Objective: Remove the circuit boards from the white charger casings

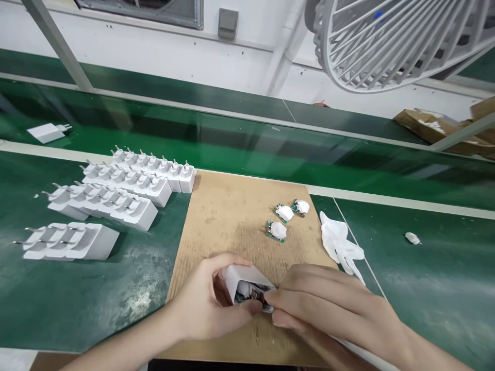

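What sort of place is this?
Probably an electronics assembly workshop: rows of white plastic plug housings sit on the green workbench, three small green circuit boards with white lumps lie on brown cardboard, and the left hand holds an open white plastic case.

A housing (253, 275) sat between the left hand (209, 304) and right hand (332, 306), over the cardboard sheet (232, 221) on the table (147, 278); from there, three circuit boards (284, 212) lay on the sheet at one o'clock; a glove (337, 239) lay at two o'clock, by the sheet's edge; plugs (119, 211) sat in four rows on the table at ten o'clock; farther out at ten o'clock, one more plug (45, 133) lay on the strip (240, 149) behind the table; a fan (402, 46) was beyond at one o'clock.
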